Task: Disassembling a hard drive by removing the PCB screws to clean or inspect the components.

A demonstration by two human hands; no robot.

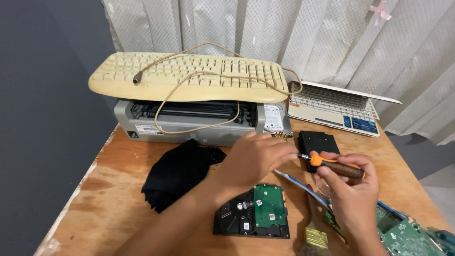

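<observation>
Above ridged hard drive (253, 213), right hand (350, 189) grips orange-collared screwdriver (334, 165).

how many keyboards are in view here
2. A yellowed keyboard lies on top of the grey printer at the back of the table. The open white laptop, back right, has its own built-in keys. None seem hidden.

We look down from head height, one view only, facing forward over the wooden surface (113, 199) toward the curtain (332, 42). We sit close: both forearms enter from the bottom edge, the surface's far side near the frame's middle.
</observation>
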